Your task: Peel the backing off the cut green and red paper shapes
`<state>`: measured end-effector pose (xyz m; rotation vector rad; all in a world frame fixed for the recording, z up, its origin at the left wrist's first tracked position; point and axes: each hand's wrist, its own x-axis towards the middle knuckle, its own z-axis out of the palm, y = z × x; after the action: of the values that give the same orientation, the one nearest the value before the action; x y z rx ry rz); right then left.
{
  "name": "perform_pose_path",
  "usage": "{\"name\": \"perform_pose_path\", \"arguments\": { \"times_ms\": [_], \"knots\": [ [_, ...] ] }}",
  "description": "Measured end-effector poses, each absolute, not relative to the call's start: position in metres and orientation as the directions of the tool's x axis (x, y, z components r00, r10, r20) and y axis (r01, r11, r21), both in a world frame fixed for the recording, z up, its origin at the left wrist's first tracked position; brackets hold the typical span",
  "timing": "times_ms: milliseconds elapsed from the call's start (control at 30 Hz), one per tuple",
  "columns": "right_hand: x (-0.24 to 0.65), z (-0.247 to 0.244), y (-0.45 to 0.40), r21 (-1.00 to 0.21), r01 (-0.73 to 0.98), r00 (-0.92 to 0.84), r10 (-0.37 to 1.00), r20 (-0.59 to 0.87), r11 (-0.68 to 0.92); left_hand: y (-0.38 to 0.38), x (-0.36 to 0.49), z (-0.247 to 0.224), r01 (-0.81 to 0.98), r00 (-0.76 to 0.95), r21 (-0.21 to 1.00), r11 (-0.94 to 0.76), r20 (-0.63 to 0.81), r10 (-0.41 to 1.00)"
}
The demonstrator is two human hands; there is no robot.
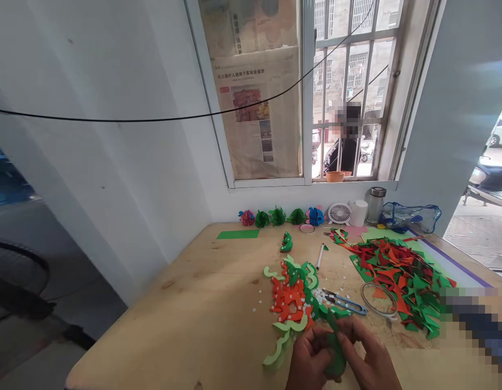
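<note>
Dark-green curved paper piece (336, 357) is sitting between both hands over the pale wooden table (186, 314); at left, orange-and-green wavy paper cut-outs (289, 297) are lying heaped; left hand (308, 357) is pinching the piece's left side; right hand (366, 352) is pinching its right edge; blue-handled metal snips (350, 305) are lying just beyond; round translucent ring (381, 313) is resting beside red-and-green paper scraps (411, 279).
</note>
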<state>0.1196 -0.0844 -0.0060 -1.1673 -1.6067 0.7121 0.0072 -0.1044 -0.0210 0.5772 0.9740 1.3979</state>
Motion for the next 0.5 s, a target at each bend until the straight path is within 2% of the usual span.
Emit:
{"name": "perform_pose_path", "arguments": {
  "times_ms": [200,500],
  "knots": [
    [0.112,-0.009,-0.087,-0.795,0.389,-0.002,0.864,0.504,0.465,-0.099,0.004,-0.030,-0.540,-0.078,0.825,0.167,-0.247,0.966],
    [0.116,-0.009,-0.088,-0.838,0.379,0.010,0.903,0.429,0.394,-0.104,-0.001,-0.032,-0.567,0.005,0.811,0.146,-0.174,0.985]
  ]
}}
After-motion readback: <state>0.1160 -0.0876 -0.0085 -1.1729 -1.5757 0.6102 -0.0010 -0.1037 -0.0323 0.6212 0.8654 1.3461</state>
